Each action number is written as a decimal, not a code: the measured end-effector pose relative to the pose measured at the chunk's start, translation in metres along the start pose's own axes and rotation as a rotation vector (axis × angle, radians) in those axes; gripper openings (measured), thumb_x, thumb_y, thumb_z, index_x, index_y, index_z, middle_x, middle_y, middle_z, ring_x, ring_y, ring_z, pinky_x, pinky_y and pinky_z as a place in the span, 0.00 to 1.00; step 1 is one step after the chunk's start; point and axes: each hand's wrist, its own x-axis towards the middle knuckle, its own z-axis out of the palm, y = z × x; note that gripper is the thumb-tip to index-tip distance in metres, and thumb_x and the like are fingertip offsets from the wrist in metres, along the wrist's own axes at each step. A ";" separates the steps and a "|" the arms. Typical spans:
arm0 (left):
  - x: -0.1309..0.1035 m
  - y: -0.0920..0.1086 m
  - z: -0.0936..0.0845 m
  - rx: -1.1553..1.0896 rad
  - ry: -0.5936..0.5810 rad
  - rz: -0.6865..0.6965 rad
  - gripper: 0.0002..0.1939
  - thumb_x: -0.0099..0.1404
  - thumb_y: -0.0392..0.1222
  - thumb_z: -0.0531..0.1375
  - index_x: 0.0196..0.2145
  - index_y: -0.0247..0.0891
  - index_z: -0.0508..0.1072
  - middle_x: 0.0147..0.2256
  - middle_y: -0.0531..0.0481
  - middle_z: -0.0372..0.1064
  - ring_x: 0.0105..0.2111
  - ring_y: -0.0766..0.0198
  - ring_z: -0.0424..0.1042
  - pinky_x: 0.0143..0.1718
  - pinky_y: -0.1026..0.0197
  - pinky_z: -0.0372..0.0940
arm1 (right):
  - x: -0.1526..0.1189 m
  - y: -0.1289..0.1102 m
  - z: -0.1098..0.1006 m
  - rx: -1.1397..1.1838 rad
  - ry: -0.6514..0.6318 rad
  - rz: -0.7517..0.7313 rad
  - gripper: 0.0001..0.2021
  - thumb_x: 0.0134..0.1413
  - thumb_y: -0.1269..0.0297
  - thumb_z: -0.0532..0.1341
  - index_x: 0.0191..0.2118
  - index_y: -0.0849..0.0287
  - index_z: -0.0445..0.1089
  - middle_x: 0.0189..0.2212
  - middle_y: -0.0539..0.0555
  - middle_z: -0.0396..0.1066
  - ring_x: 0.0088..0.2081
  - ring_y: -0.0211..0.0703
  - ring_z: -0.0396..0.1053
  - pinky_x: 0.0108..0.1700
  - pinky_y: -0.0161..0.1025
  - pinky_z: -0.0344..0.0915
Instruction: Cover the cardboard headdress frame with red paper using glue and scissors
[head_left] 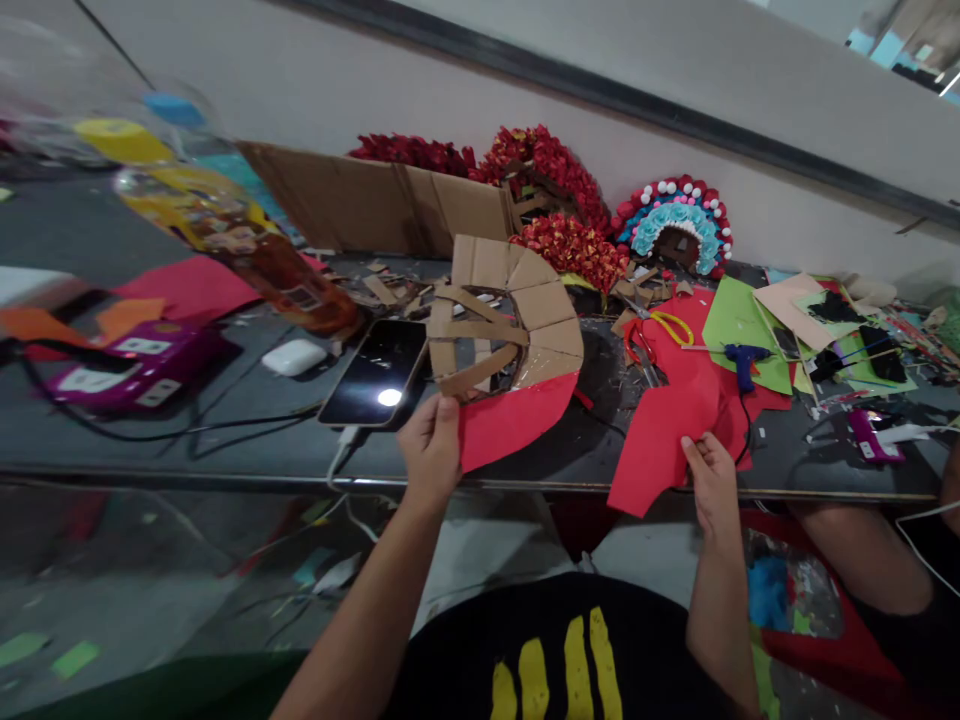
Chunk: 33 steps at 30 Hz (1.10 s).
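My left hand (433, 437) grips a curved cardboard frame (551, 322) by its lower left end, thumb on top. Crossed cardboard strips span the frame's inside, and red paper (517, 420) covers its lower part. In my right hand (710, 478) a loose piece of red paper (651, 440) is pinched at its right edge; it hangs over the table's front edge. Just behind that piece lie a blue glue gun (744, 366) and scissors with red and yellow handles (669, 330).
A phone (377, 373), an earbud case (294, 357), a tilted drink bottle (262, 255) and a purple power strip (142, 365) occupy the left. Decorated red arches (547, 170) and a blue-flowered one (679, 225) stand against the wall. Coloured paper (720, 320) is heaped right. Another person's arm (866, 555) shows at right.
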 end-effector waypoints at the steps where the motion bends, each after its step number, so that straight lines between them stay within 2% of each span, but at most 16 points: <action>1: 0.000 0.001 0.000 0.009 -0.017 0.006 0.21 0.60 0.58 0.54 0.29 0.36 0.73 0.29 0.48 0.73 0.31 0.60 0.72 0.37 0.59 0.66 | 0.000 0.001 0.004 0.045 0.040 -0.018 0.18 0.41 0.49 0.65 0.26 0.57 0.60 0.18 0.42 0.58 0.19 0.31 0.54 0.21 0.29 0.54; 4: 0.000 0.007 0.000 0.059 -0.074 0.029 0.22 0.60 0.59 0.54 0.29 0.36 0.74 0.28 0.48 0.73 0.32 0.60 0.72 0.37 0.60 0.66 | -0.001 0.000 0.019 0.145 0.150 -0.058 0.19 0.37 0.51 0.67 0.26 0.57 0.60 0.19 0.42 0.60 0.20 0.30 0.57 0.23 0.28 0.55; 6: -0.001 0.012 0.000 0.104 -0.112 0.050 0.24 0.60 0.60 0.52 0.28 0.36 0.74 0.28 0.47 0.74 0.34 0.59 0.72 0.37 0.61 0.65 | -0.002 -0.002 0.033 0.154 0.157 -0.057 0.18 0.38 0.50 0.66 0.26 0.57 0.60 0.19 0.43 0.61 0.19 0.29 0.55 0.20 0.28 0.53; 8: -0.002 0.017 0.001 0.126 -0.139 0.075 0.24 0.61 0.59 0.51 0.28 0.35 0.74 0.29 0.46 0.74 0.34 0.59 0.72 0.38 0.61 0.65 | -0.002 -0.003 0.048 0.138 0.111 -0.061 0.17 0.41 0.50 0.65 0.28 0.58 0.63 0.20 0.44 0.63 0.19 0.30 0.56 0.20 0.28 0.52; 11: -0.003 0.020 0.001 0.145 -0.177 0.114 0.23 0.63 0.57 0.50 0.29 0.36 0.74 0.30 0.46 0.74 0.34 0.59 0.72 0.39 0.60 0.65 | 0.003 -0.003 0.070 0.126 0.028 -0.081 0.17 0.43 0.50 0.64 0.33 0.60 0.67 0.24 0.47 0.68 0.22 0.31 0.61 0.24 0.29 0.57; 15: -0.005 0.022 0.000 0.144 -0.242 0.165 0.22 0.64 0.54 0.50 0.30 0.36 0.75 0.32 0.44 0.75 0.35 0.59 0.73 0.41 0.58 0.65 | 0.017 -0.006 0.087 0.069 -0.028 -0.124 0.17 0.44 0.50 0.63 0.33 0.60 0.68 0.24 0.48 0.69 0.24 0.33 0.63 0.27 0.30 0.60; 19: -0.005 0.023 0.000 0.137 -0.270 0.188 0.21 0.65 0.52 0.49 0.31 0.36 0.75 0.33 0.44 0.75 0.36 0.58 0.73 0.43 0.58 0.65 | 0.029 -0.015 0.095 -0.002 -0.081 -0.195 0.15 0.45 0.51 0.62 0.29 0.60 0.66 0.20 0.45 0.65 0.21 0.32 0.60 0.24 0.30 0.58; 24: -0.005 0.024 0.000 0.110 -0.279 0.177 0.21 0.65 0.53 0.49 0.30 0.36 0.75 0.33 0.44 0.75 0.36 0.59 0.72 0.42 0.58 0.65 | 0.036 -0.026 0.100 -0.028 -0.140 -0.186 0.14 0.46 0.52 0.61 0.29 0.58 0.65 0.17 0.43 0.61 0.15 0.30 0.55 0.17 0.29 0.53; 33: -0.005 0.023 0.000 0.137 -0.281 0.176 0.22 0.65 0.53 0.49 0.30 0.37 0.75 0.33 0.44 0.74 0.37 0.58 0.72 0.43 0.58 0.64 | 0.038 -0.031 0.108 -0.045 -0.133 -0.202 0.13 0.47 0.53 0.60 0.30 0.59 0.66 0.18 0.43 0.61 0.13 0.27 0.50 0.14 0.28 0.47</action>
